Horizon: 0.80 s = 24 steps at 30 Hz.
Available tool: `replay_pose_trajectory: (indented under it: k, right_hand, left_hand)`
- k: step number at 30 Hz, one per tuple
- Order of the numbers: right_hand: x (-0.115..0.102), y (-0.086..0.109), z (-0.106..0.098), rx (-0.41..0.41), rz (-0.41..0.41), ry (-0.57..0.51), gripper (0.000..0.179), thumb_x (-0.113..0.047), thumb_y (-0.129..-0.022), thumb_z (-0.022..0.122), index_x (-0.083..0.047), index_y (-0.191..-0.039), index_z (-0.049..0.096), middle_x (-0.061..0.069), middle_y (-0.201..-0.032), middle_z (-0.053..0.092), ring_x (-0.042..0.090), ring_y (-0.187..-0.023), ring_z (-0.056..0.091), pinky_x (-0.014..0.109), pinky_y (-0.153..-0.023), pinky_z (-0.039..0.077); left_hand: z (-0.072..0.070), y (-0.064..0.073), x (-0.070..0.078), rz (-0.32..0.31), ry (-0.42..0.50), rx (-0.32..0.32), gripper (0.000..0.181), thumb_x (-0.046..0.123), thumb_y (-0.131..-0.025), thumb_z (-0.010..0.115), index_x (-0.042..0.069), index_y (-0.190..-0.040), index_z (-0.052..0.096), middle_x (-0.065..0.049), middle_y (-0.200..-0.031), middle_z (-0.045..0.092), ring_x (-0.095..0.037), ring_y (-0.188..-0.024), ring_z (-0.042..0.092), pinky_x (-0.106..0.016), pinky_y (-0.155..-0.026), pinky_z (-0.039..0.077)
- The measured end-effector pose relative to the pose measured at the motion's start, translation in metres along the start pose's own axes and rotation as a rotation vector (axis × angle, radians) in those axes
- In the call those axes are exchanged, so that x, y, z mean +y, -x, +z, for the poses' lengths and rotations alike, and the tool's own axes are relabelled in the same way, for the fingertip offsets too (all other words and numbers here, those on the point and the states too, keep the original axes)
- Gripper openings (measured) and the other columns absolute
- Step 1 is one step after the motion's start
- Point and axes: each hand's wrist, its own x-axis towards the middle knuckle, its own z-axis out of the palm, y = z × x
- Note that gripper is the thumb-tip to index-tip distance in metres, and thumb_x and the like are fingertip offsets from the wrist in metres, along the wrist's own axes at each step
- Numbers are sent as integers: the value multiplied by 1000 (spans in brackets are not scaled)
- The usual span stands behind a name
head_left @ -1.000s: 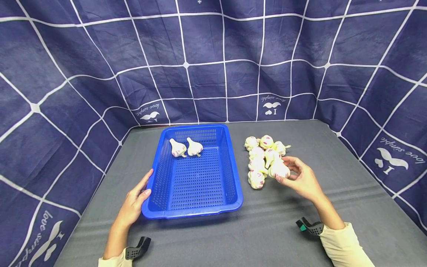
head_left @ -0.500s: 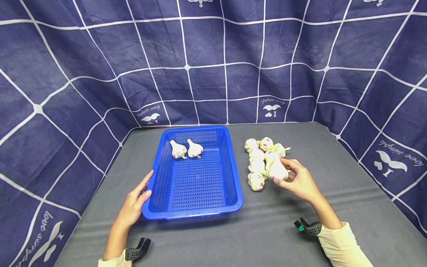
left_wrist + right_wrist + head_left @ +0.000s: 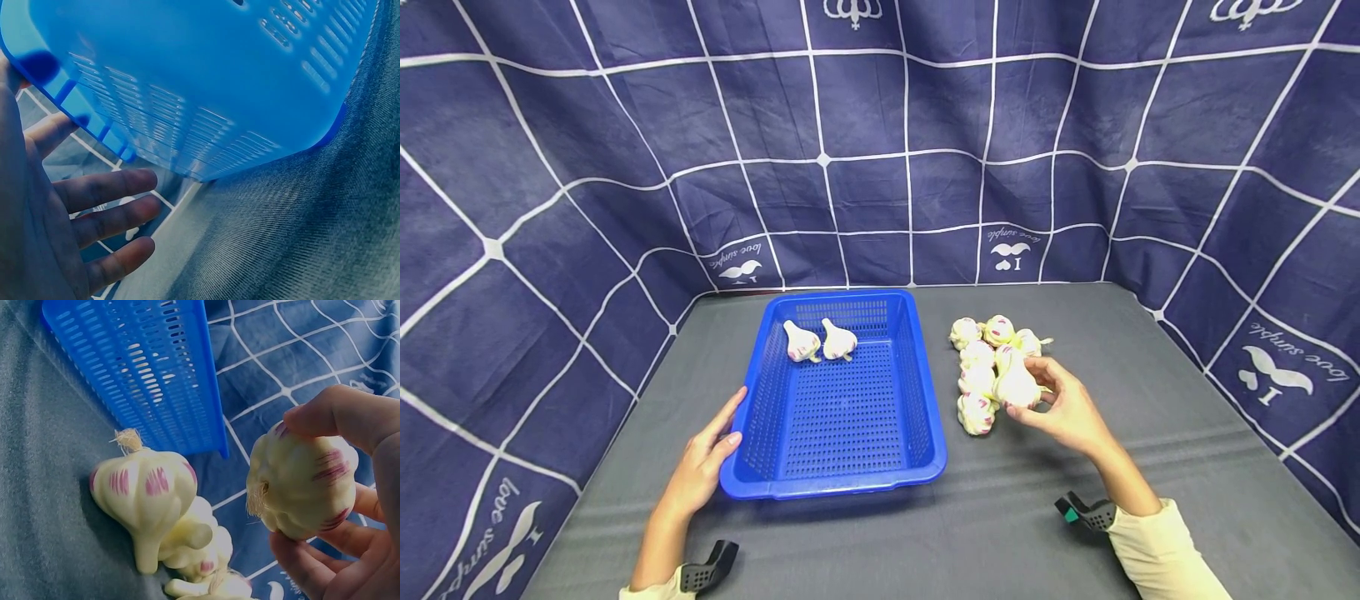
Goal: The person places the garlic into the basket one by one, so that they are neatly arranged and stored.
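Head view: I see right hand (image 3: 1063, 408) pinching garlic bulb (image 3: 1017, 385) near other bulbs (image 3: 976, 377); left hand (image 3: 698, 467), fingers spread, touching rim of blue basket (image 3: 835, 485); curtain (image 3: 947, 100) lettered "love simple," upside down.

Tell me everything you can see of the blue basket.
The blue basket is a rectangular tub with rounded corners, and looks like plastic. It has a smooth rim, slotted walls and a floor pierced by many small holes. It stands open side up on the grey cloth. Two garlic bulbs lie inside, towards its far left corner. The left hand touches the rim on its left side, near the front corner.
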Motion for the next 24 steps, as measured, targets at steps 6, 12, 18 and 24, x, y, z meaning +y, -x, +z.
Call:
replay_pose_trajectory:
  k: [6,12,18,24]
  right_hand:
    - [2,-4,2,-6,30,86,66,-1,-68,87,2,-125,55,18,-117,62,3,-91,60,14,-75,49]
    - [-3,-13,8,-27,20,14,62,1,-70,87,4,-124,56,19,-112,63,4,-79,63,17,-70,52]
    - [-10,-25,16,-49,16,44,58,-3,-74,84,3,-125,57,19,-116,62,9,-82,62,18,-72,52]
    - [-17,-35,25,-72,-12,73,58,-4,-74,84,4,-124,57,21,-119,61,14,-84,60,20,-73,51]
  left_hand:
    - [-1,0,1,-18,-20,-4,54,4,-99,48,11,-152,41,-18,-150,43,-11,-127,46,-7,-99,30]
    - [0,1,0,-22,-19,-4,54,4,-99,48,12,-152,41,-18,-150,44,0,-124,44,-7,-99,31]
    - [-1,1,0,-18,-19,0,54,4,-99,48,12,-152,41,-19,-149,44,4,-123,43,-7,-99,30]
    - [-1,1,0,-25,-41,0,54,4,-99,49,13,-152,41,-17,-149,45,-32,-124,52,-7,-98,31]
